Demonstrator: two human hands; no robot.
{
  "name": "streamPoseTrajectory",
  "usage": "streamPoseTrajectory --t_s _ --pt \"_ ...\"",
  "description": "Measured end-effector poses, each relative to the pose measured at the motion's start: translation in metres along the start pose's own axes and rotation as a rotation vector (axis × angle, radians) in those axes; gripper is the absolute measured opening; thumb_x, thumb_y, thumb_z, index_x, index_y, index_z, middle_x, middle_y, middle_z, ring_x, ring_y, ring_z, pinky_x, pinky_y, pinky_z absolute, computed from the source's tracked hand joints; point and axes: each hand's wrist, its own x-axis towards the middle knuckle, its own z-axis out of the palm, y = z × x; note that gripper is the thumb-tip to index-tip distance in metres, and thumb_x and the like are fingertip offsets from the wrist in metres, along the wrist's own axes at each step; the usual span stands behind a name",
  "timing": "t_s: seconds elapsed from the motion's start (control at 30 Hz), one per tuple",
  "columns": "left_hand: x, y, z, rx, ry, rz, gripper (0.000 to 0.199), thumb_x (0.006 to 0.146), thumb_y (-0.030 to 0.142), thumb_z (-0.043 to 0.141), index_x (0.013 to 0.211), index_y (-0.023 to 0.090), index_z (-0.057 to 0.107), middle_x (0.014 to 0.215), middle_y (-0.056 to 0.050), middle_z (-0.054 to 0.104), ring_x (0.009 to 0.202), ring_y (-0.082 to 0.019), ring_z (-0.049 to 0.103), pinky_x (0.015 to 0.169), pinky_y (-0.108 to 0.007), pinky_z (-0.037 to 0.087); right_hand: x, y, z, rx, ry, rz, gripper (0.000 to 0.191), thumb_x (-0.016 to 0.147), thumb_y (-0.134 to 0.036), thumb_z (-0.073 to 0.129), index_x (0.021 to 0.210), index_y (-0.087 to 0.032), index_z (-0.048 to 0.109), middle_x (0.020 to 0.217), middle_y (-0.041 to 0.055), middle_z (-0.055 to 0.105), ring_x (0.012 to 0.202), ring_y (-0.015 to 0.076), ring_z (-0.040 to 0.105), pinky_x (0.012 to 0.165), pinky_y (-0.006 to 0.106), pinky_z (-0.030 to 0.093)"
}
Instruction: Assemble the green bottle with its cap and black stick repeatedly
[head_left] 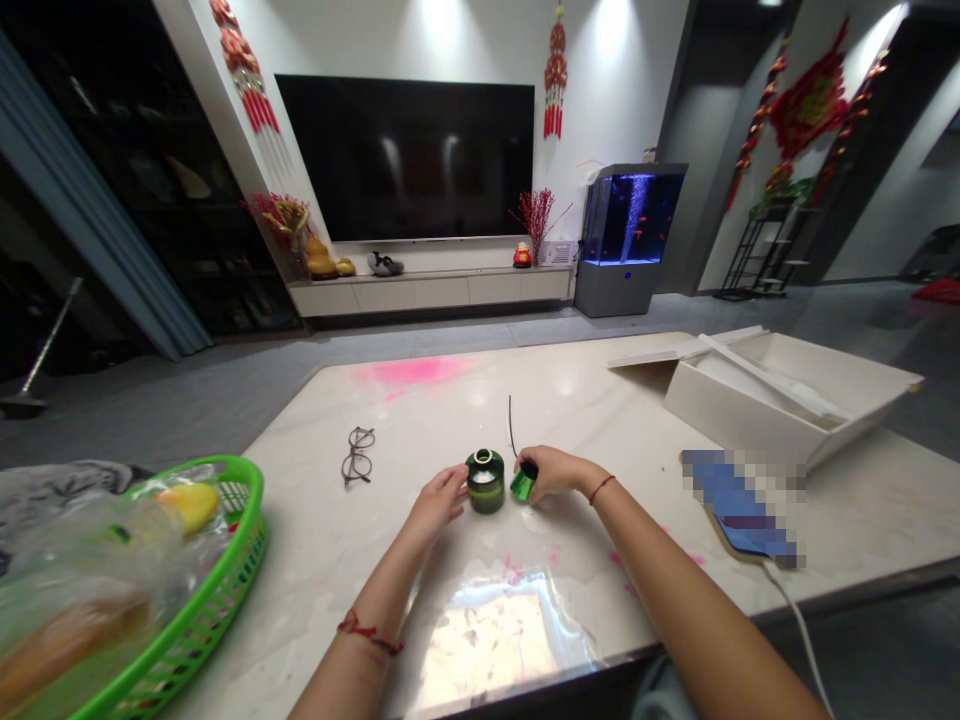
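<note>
A small, squat bottle [486, 488] of dark green glass with a pale-rimmed open neck stands upright on the marble-look table [300, 600]. My left hand [441, 494] is at the bottle's left side, its fingers loosely stretched and the fingertips at or very near the glass; exact contact is hard to tell. To the right of the bottle, my right hand [551, 474] grips a shiny green cap [521, 486], tilted, with a dark opening facing up. Its fingers partly cover the cap. A thin black stick [511, 420] lies just beyond my right hand.
Eyeglasses [358, 456] lie left of the bottle. A green plastic basket [251, 520] with bagged items stands at the near left. On the right are an open white box [750, 410] and a phone [739, 505] with a cable. Pink stains [409, 372] mark the tabletop.
</note>
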Motion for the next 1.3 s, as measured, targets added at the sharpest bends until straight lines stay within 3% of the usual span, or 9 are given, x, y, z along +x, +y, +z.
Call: streamPoseTrajectory --t_s 0.27,0.37,0.47,0.6,0.73,1.0,1.3 --pt "0.003 -0.003 -0.001 -0.009 -0.003 0.007 0.044 0.070 0.052 0.058 0.101 0.020 0.057 0.119 -0.011 0.058 0.113 -0.026 0.052 0.089 -0.036 0.040 -0.003 -0.008 0.002 -0.095 -0.108 0.071 0.057 0.046 -0.020 0.074 0.101 -0.014 0.060 0.096 0.0077 0.064 0.080 0.0187 0.059 0.065 0.024 0.044" --pt "0.002 -0.003 0.000 -0.009 -0.005 0.002 0.043 0.071 0.052 0.058 0.101 0.021 0.058 0.120 -0.011 0.058 0.113 -0.025 0.051 0.089 -0.035 0.039 -0.008 -0.015 -0.005 -0.076 -0.138 0.107 0.063 0.046 -0.027 0.076 0.105 -0.013 0.059 0.099 0.0091 0.063 0.082 0.0195 0.059 0.068 0.025 0.044" --pt "0.001 -0.001 0.001 -0.010 -0.001 -0.002 0.041 0.071 0.051 0.057 0.099 0.021 0.058 0.121 -0.010 0.057 0.114 -0.024 0.051 0.089 -0.035 0.039 -0.012 -0.022 -0.016 -0.011 -0.135 0.106 0.057 0.052 -0.038 0.074 0.102 -0.013 0.061 0.100 0.0094 0.064 0.084 0.0188 0.058 0.071 0.025 0.044" --pt "-0.002 0.001 0.002 -0.013 -0.003 0.000 0.040 0.072 0.050 0.057 0.098 0.021 0.058 0.120 -0.010 0.058 0.113 -0.024 0.052 0.090 -0.035 0.039 -0.005 -0.024 -0.021 0.127 0.049 0.088 0.033 0.074 -0.037 0.058 0.095 -0.012 0.063 0.093 0.0086 0.066 0.079 0.0149 0.059 0.067 0.021 0.042" --pt "-0.001 0.001 0.001 -0.014 0.017 -0.010 0.041 0.070 0.050 0.059 0.098 0.021 0.059 0.118 -0.011 0.059 0.112 -0.024 0.053 0.088 -0.034 0.040 0.008 -0.012 -0.009 -0.021 0.288 0.240 0.021 0.076 -0.030 0.055 0.085 -0.014 0.066 0.091 0.0086 0.067 0.083 0.0164 0.060 0.067 0.022 0.039" --pt "-0.001 0.001 0.000 -0.002 0.013 -0.009 0.043 0.070 0.051 0.058 0.101 0.021 0.058 0.120 -0.010 0.058 0.112 -0.024 0.053 0.086 -0.032 0.041 0.016 0.010 0.019 -0.054 0.366 0.322 0.023 0.069 -0.038 0.062 0.079 -0.018 0.065 0.088 0.0054 0.067 0.077 0.0155 0.060 0.060 0.022 0.037" --pt "0.001 -0.002 -0.002 -0.017 0.006 0.007 0.045 0.068 0.053 0.060 0.100 0.021 0.060 0.119 -0.011 0.059 0.112 -0.025 0.053 0.087 -0.034 0.042 0.017 0.010 0.020 -0.062 0.380 0.374 0.013 0.068 -0.028 0.062 0.076 -0.020 0.067 0.085 0.0047 0.068 0.078 0.0160 0.062 0.060 0.022 0.038"
